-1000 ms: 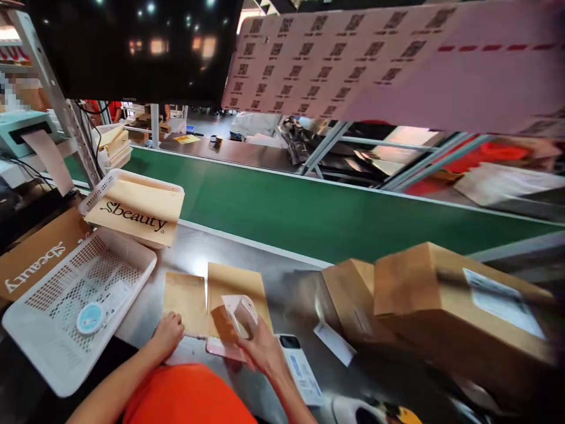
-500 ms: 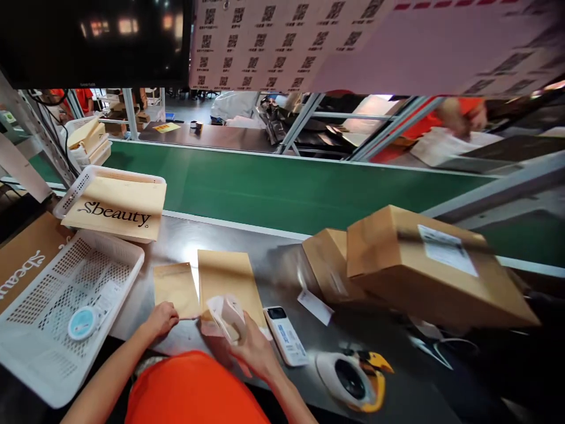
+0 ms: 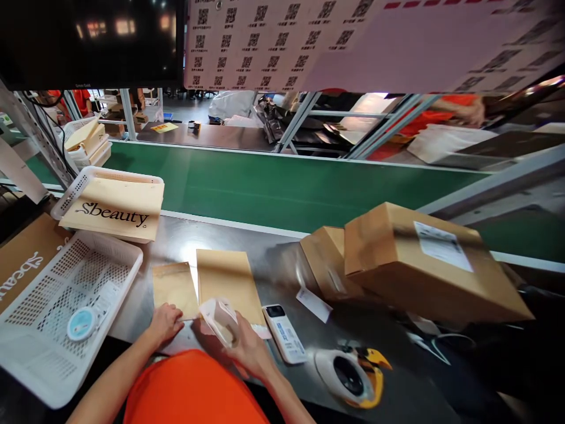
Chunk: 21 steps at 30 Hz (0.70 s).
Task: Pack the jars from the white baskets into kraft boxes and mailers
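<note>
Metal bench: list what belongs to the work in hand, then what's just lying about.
Apparently in the work:
- folded whitish item, in the right hand
- small brown envelope, by the left hand
- large brown envelope

Apparently lying about:
- white handheld device
- tape dispenser
- white slip
- large cardboard box

Packing workshop | green conveyor [image 3: 229, 185] | cardboard boxes [image 3: 424, 265] | tape dispenser [image 3: 351, 377] | QR-code board [image 3: 353, 47]

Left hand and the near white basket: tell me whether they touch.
Apart; the head view shows bare metal table between the left hand and the near white basket.
</note>
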### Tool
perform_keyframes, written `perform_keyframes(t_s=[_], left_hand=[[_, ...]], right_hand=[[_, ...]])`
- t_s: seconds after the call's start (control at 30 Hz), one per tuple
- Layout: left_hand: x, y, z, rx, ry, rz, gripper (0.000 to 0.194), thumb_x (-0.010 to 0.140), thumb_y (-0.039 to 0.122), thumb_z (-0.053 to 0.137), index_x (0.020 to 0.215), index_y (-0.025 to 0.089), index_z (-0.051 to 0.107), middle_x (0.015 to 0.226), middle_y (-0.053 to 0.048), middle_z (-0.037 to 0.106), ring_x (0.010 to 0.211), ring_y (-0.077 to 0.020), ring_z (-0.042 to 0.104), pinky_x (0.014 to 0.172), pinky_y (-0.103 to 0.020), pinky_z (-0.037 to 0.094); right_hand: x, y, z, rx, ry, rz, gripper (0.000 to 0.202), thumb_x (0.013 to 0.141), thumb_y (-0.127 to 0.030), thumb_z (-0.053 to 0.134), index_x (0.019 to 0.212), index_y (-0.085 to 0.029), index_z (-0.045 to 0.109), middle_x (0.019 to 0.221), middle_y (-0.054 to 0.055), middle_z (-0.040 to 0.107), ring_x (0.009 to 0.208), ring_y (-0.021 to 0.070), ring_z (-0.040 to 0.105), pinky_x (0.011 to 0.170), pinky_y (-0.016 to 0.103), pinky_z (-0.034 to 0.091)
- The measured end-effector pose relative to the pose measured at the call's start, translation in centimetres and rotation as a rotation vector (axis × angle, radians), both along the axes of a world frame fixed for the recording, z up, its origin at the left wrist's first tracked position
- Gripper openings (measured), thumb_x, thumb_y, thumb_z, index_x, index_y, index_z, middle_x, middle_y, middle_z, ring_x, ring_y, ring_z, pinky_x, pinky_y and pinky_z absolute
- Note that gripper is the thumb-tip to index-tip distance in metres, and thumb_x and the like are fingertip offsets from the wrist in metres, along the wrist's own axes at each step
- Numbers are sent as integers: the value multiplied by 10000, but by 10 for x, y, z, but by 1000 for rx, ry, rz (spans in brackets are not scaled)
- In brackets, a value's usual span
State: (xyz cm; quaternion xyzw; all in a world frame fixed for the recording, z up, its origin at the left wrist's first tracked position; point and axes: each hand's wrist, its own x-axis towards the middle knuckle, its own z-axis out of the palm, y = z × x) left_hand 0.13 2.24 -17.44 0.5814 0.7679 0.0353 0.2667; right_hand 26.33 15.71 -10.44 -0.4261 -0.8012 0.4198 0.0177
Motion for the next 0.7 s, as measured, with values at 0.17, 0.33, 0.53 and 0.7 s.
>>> perform_keyframes(t_s=[0.17, 0.33, 0.53, 0.7], left_hand=[[11, 7, -1, -7, 52, -74, 390, 1040, 335, 412, 980, 220, 779, 1118, -119, 729, 1122, -266, 642, 906, -372, 511], [17, 16, -3, -35, 98, -121, 348, 1031, 243, 430, 1022, 164, 769, 1094, -140, 736, 1097, -281, 667, 891, -390, 551], [22, 25, -6, -75, 132, -181, 187, 1017, 271, 599, 1094, 144, 712, 1141, -80, 732, 1121, -237, 677, 944, -436, 577], [10, 23, -5, -48, 98, -227, 278, 1039, 294, 495, 1082, 153, 731, 1134, -115, 738, 1109, -253, 668, 952, -420, 548]], right_hand=[[2, -2, -6, 18, -6, 16, 848, 609, -274, 703, 1425, -256, 475, 1351, 111, 663, 1240, 354, 626, 1010, 431, 510], [6, -3, 0, 9, -14, 7, 886, 610, -309, 714, 1457, -221, 469, 1362, 129, 659, 1245, 348, 631, 1034, 435, 508], [9, -2, 7, -13, -42, -9, 899, 628, -319, 721, 1479, -222, 448, 1371, 141, 650, 1244, 350, 634, 1017, 429, 516], [9, -2, 0, 4, -47, -6, 928, 585, -277, 734, 1473, -224, 470, 1335, 133, 669, 1214, 361, 640, 990, 431, 519]])
